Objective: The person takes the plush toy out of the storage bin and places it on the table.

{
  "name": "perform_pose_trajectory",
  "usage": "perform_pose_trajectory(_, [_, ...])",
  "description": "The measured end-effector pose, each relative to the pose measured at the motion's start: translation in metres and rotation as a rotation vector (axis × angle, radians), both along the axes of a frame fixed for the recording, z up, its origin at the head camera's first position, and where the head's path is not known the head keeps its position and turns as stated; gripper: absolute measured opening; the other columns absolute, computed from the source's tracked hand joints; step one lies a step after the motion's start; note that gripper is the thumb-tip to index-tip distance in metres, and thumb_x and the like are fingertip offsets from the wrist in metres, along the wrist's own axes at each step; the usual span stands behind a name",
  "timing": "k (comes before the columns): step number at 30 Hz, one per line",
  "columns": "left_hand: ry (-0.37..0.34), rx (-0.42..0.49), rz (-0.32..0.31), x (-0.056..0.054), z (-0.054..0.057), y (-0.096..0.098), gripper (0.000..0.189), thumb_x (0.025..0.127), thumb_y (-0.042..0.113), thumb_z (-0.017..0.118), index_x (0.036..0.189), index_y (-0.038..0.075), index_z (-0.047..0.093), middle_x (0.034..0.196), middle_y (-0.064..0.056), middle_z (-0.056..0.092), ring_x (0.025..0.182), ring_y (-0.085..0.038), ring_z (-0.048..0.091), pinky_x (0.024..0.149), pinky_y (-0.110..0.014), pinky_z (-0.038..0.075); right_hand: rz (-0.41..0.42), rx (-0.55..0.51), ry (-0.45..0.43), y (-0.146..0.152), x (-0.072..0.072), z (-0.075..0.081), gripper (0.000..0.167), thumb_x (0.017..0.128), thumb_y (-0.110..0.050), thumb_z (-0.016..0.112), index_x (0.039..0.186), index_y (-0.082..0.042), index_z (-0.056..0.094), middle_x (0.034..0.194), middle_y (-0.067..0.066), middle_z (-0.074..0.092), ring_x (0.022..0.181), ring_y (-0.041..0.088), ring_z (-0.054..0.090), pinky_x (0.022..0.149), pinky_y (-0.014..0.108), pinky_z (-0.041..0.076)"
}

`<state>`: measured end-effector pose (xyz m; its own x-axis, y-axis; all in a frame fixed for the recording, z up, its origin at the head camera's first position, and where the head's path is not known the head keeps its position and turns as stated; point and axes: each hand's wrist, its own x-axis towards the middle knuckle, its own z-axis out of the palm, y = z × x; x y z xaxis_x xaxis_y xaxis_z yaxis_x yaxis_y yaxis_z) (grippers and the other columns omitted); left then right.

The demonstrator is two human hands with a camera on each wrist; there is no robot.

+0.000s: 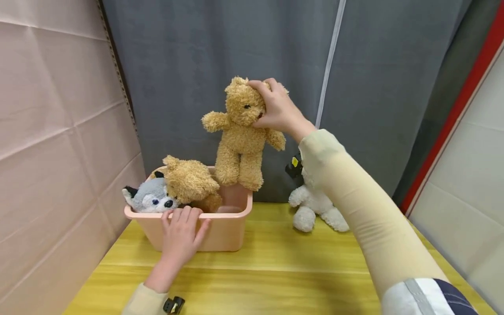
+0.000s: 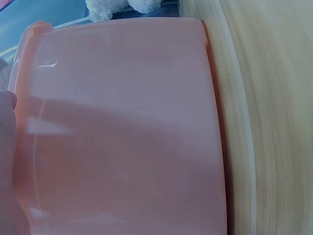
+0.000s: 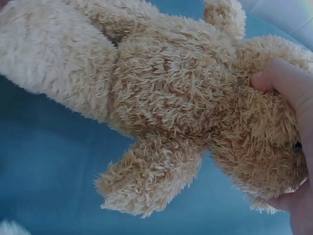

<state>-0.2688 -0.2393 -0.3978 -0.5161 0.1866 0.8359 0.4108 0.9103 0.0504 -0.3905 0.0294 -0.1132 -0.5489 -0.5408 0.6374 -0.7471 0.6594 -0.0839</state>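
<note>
A golden-brown teddy bear [image 1: 243, 140] hangs upright over the right end of a pink plastic bin [image 1: 220, 234]. My right hand [image 1: 277, 107] grips the bear by its head; in the right wrist view the thumb presses into the fur of the bear [image 3: 166, 83]. My left hand [image 1: 182, 234] rests on the bin's front rim, fingers hooked over the edge. Inside the bin, at the left, lie a grey-and-white husky plush [image 1: 151, 194] and a second brown teddy bear [image 1: 190, 181]. The left wrist view is mostly filled by the bin's outer wall [image 2: 122, 122].
Right of the bin, a white plush toy [image 1: 311, 205] sits on the yellow wooden table [image 1: 267, 262], partly hidden behind my right forearm. A grey curtain [image 1: 177, 87] hangs behind. Pale panels [image 1: 59, 144] stand at the left and right sides.
</note>
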Motion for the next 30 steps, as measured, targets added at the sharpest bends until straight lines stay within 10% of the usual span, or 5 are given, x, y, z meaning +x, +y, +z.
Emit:
perform_pose_trajectory(11, [0.015,0.003,-0.004,0.005,0.011,-0.005,0.050,0.100,0.054,0.034,0.096,0.008,0.056,0.088,-0.010,0.053,0.086,-0.032,0.045,0.093,-0.058,0.021,0.004,0.020,-0.092,0.056,0.009,0.013,0.093,0.067,-0.012,0.084,0.147,-0.022,0.037,0.132,0.016,0.039,0.116,0.031,0.041,0.095,0.049,0.038])
perform_pose_trajectory(30, [-0.019,-0.004,0.030,0.010,0.006,-0.018,0.043,0.098,0.047,0.040,0.094,0.007,0.055,0.087,-0.010,0.051,0.085,-0.033,0.045,0.092,-0.059,0.021,0.039,-0.147,-0.281,0.102,-0.024,-0.098,0.092,0.066,-0.005,0.083,0.145,-0.013,0.036,0.132,0.017,0.042,0.114,0.033,0.044,0.092,0.054,0.038])
